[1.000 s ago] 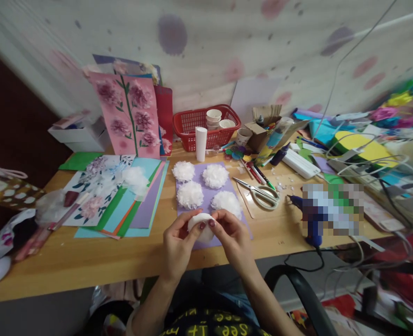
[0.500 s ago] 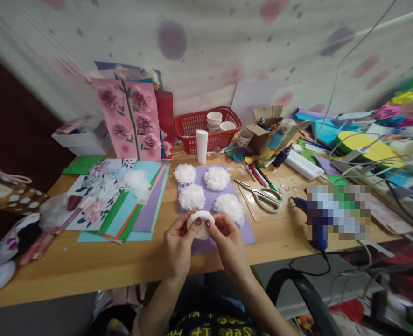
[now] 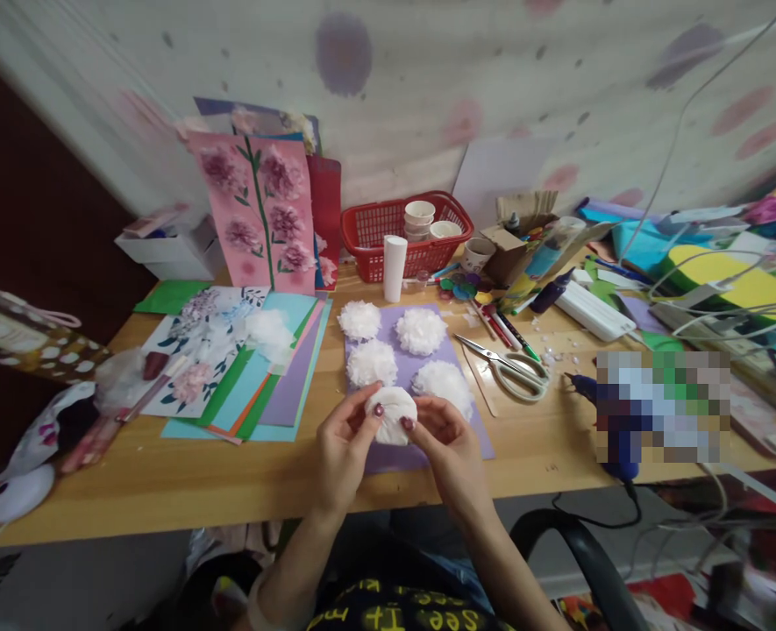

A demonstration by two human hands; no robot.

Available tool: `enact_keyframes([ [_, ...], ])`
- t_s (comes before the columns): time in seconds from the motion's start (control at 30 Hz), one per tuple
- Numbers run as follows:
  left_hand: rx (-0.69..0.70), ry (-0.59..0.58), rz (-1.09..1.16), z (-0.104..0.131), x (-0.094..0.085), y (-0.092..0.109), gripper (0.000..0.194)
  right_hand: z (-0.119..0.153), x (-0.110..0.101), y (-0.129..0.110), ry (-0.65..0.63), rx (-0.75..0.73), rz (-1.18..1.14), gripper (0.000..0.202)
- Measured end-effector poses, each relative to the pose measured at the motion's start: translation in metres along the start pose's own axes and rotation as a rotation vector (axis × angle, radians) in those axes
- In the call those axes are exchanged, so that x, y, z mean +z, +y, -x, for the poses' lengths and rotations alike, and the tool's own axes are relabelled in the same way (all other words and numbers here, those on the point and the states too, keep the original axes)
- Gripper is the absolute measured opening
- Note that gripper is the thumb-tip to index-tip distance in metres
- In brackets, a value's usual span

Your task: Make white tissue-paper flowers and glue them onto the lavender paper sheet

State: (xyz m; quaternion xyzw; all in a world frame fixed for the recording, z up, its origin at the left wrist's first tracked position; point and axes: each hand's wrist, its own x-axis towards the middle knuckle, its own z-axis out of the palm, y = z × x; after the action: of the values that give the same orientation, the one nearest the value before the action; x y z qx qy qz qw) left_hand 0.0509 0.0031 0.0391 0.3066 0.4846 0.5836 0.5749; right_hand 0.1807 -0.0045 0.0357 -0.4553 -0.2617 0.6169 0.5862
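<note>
A round white piece of soft material (image 3: 393, 417) is pinched between both hands. My left hand (image 3: 346, 443) grips its left edge, thumb on top. On the opposite edge, my right hand (image 3: 448, 443) holds it with thumb and fingers. Beyond the hands lies a purple sheet (image 3: 397, 457) bearing several fluffy white pompoms, among them one at the upper right (image 3: 421, 331) and one partly behind my right hand (image 3: 443, 386). Whether the held piece touches the sheet cannot be made out.
Scissors (image 3: 511, 368) lie right of the sheet, with a blue glue gun (image 3: 617, 421) farther right. Behind stand a white roll (image 3: 394, 270) and a red basket (image 3: 367, 230). Coloured papers (image 3: 282, 403) are spread at left; a pink flower picture (image 3: 256, 210) stands behind them.
The view has shifted, so the scene sits a little differently. The white piece shows a wider, rounder face between my hands, and the thumbs are slightly farther apart.
</note>
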Motion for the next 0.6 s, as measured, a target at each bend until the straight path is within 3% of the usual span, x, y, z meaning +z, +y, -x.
enact_keyframes([
  [0.23, -0.095, -0.064, -0.039, 0.02, -0.025, -0.008, 0.04, 0.017, -0.007, 0.013, -0.058, 0.098, 0.139, 0.048],
  [0.37, -0.15, -0.054, -0.026, 0.029, -0.042, -0.012, 0.041, 0.037, -0.037, 0.005, -0.026, 0.092, 0.321, 0.046],
  [0.43, -0.155, -0.015, -0.013, 0.027, -0.052, -0.012, 0.042, 0.044, -0.067, -0.013, 0.182, -0.036, 0.456, 0.04],
  [0.5, -0.156, 0.031, 0.013, 0.022, -0.062, -0.008, 0.045, 0.043, -0.103, -0.036, 0.802, -0.367, 0.846, 0.045],
  [0.53, -0.156, 0.049, 0.032, 0.019, -0.066, -0.006, 0.047, 0.038, -0.121, -0.048, 0.963, -0.432, 0.993, 0.05],
  [0.57, -0.156, 0.06, 0.049, 0.016, -0.07, -0.003, 0.048, 0.031, -0.136, -0.058, 1.017, -0.466, 1.097, 0.057],
  [0.6, -0.16, 0.065, 0.07, 0.013, -0.074, 0.0, 0.049, 0.022, -0.149, -0.066, 0.983, -0.5, 1.184, 0.065],
])
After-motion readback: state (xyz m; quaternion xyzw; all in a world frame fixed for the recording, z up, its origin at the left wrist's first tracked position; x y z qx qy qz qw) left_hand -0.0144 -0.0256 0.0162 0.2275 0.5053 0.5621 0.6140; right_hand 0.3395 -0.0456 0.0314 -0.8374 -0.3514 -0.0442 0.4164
